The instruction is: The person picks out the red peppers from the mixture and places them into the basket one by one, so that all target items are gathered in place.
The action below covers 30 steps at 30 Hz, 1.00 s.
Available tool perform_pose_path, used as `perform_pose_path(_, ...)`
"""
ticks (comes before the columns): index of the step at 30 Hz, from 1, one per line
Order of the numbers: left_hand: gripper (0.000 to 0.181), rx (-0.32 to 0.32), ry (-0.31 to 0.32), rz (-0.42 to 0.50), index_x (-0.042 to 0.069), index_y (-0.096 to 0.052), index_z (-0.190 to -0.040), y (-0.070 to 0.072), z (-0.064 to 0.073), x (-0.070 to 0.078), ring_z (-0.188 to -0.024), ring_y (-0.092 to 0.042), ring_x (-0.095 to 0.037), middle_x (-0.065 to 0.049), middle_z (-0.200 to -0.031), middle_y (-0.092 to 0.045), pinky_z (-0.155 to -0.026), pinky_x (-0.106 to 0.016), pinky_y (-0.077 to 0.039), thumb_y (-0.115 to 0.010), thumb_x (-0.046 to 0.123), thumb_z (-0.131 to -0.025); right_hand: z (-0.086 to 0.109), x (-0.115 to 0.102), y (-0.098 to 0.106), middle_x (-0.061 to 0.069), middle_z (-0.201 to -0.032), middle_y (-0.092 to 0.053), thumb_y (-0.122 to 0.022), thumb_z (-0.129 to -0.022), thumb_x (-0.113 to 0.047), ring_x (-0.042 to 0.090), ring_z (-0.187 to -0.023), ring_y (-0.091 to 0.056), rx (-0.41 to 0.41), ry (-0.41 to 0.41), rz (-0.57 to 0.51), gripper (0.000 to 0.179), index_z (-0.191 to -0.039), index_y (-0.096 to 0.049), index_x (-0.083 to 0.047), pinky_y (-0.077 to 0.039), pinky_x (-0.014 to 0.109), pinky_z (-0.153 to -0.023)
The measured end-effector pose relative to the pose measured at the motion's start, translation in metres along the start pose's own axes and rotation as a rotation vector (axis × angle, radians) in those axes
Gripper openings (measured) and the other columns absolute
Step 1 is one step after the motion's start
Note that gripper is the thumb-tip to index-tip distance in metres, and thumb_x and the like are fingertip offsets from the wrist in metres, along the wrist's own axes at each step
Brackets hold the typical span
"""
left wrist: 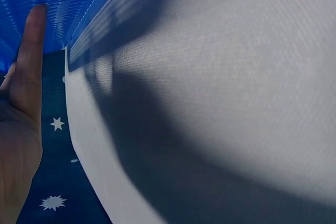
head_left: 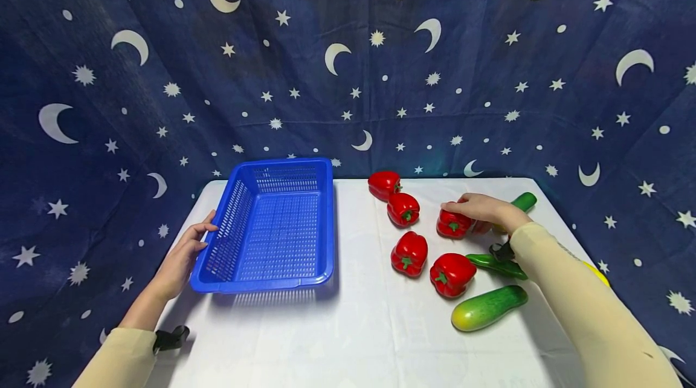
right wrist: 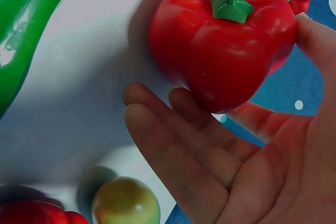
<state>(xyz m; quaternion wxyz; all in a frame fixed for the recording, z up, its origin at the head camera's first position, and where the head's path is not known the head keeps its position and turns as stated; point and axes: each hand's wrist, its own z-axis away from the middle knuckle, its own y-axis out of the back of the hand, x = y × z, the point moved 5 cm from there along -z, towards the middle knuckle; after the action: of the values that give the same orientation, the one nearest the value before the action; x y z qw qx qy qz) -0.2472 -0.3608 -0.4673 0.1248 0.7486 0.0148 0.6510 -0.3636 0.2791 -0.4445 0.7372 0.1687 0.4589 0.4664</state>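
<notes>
Five-fingered and bare, my left hand (head_left: 178,255) rests on the left rim of a blue plastic basket (head_left: 328,225). In the left wrist view a straight finger (left wrist: 34,45) lies along the basket's slotted outer wall. My right hand (head_left: 481,210) holds a red bell pepper (head_left: 453,226) on the right half of the table. The right wrist view shows the thumb against one side of that bell pepper (right wrist: 226,51), with other fingers around its far side and beneath. Its green stem faces the camera.
Several more red bell peppers (head_left: 409,254) lie on the white table (head_left: 353,339). A green chili pepper (head_left: 495,265) and a green-yellow cucumber (head_left: 489,308) lie near the right forearm. Another cucumber (head_left: 524,201) and a yellow thing (head_left: 598,273) are partly hidden. A starry curtain (head_left: 293,104) stands behind.
</notes>
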Motion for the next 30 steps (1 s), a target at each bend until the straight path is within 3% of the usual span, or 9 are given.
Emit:
perform_pose_path(9,0.034,-0.017,-0.054,0.070,-0.001,-0.044,-0.133,-0.002,0.001,-0.001,-0.157,0.002,-0.023,-0.010,-0.172,-0.005,-0.104,-0.012,-0.029,-0.029,0.001,-0.104,0.004,0.006,0.002,0.027,-0.128,-0.055,-0.049,-0.096,-0.067,0.035,-0.099,-0.062,-0.012,0.000,0.005,0.095,-0.149,-0.033,0.009,-0.055,0.042,-0.083)
perform_pose_path(14,0.035,-0.027,-0.072,0.090,-0.001,-0.044,-0.133,-0.004,0.003,0.000,-0.157,0.004,-0.025,-0.011,-0.172,-0.003,-0.103,-0.014,-0.030,-0.027,-0.001,-0.103,0.006,0.010,0.001,0.029,-0.138,-0.049,-0.047,-0.098,-0.066,0.042,-0.115,-0.057,-0.032,0.036,-0.032,0.093,-0.152,-0.029,0.008,-0.052,0.049,-0.093)
perform_pose_path(19,0.036,-0.019,-0.071,0.103,0.001,-0.045,-0.133,-0.004,0.003,0.000,-0.157,0.003,-0.023,-0.009,-0.172,-0.004,-0.103,-0.014,-0.029,-0.026,-0.002,-0.102,0.011,0.015,0.000,0.031,-0.154,-0.035,-0.049,-0.098,-0.065,0.047,-0.131,-0.047,-0.037,0.074,-0.100,0.093,-0.157,-0.024,0.002,-0.045,0.055,-0.103)
perform_pose_path(25,0.036,-0.010,-0.068,0.111,0.002,-0.046,-0.133,-0.005,0.003,-0.001,-0.157,0.002,-0.023,-0.006,-0.172,-0.005,-0.104,-0.014,-0.028,-0.027,0.000,-0.103,0.016,0.022,0.001,0.032,-0.162,-0.020,-0.062,-0.097,-0.042,0.048,-0.138,-0.041,-0.024,0.158,-0.155,0.087,-0.162,-0.017,-0.005,-0.040,0.059,-0.106)
perform_pose_path(30,0.037,-0.008,-0.071,0.117,0.003,-0.046,-0.134,-0.006,0.004,-0.001,-0.157,0.000,-0.018,-0.007,-0.172,-0.005,-0.103,-0.014,-0.028,-0.026,0.000,-0.103,0.018,0.027,0.000,0.032,-0.161,-0.023,-0.068,-0.093,-0.031,0.043,-0.126,-0.053,-0.013,0.187,-0.140,0.088,-0.162,-0.019,-0.007,-0.042,0.060,-0.103)
